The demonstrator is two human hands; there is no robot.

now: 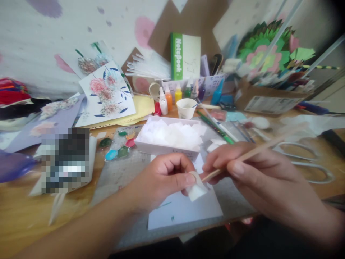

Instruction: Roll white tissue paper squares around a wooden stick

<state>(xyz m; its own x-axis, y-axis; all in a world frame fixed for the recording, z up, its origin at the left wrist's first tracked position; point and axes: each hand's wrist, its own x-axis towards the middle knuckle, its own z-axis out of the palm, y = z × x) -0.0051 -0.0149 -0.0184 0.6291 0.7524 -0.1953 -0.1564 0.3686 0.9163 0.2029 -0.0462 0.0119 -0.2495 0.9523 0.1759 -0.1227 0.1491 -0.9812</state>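
Note:
Near the middle of the head view, my left hand pinches a small curled white piece between thumb and fingers. My right hand, to its right, grips a thin wooden stick like a pen. The stick's lower end is at the white piece; its exact contact is blurred. Beneath both hands lies a white sheet with small green marks, on a grey mat. Just beyond, a white box holds crumpled white tissue-like pieces.
Paint bottles and a paper cup stand behind the box. A paint palette lies left of it. Scissors, pens and a cardboard box are at the right. Floral cards lean at the back left.

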